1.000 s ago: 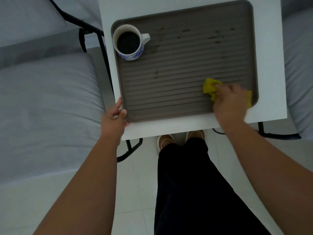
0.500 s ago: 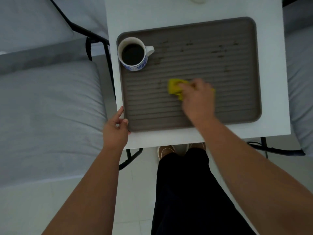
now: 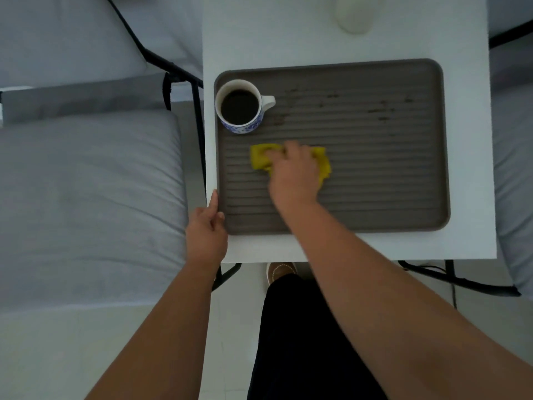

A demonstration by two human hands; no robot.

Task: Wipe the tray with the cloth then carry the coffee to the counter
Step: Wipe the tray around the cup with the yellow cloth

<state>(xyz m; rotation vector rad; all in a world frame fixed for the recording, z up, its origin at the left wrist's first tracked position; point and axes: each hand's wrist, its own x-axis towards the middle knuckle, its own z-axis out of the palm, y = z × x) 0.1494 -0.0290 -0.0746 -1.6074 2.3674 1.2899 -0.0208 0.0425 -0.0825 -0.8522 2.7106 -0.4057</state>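
A grey ribbed tray (image 3: 403, 174) lies on a small white table (image 3: 288, 44). A white and blue mug of black coffee (image 3: 240, 106) stands in the tray's far left corner, handle to the right. My right hand (image 3: 294, 171) presses a yellow cloth (image 3: 261, 158) flat on the tray just below the mug. My left hand (image 3: 206, 229) grips the tray's near left corner at the table edge. Dark specks dot the far part of the tray.
A pale round object (image 3: 356, 13) stands at the table's far edge. Grey cushioned seats (image 3: 86, 197) with black metal frames flank the table on both sides. My legs and a shoe (image 3: 279, 271) are under the table's near edge.
My right hand has swept the cloth leftwards across the tray, from its near right corner to just below the mug. My left hand has stayed at the tray's corner.
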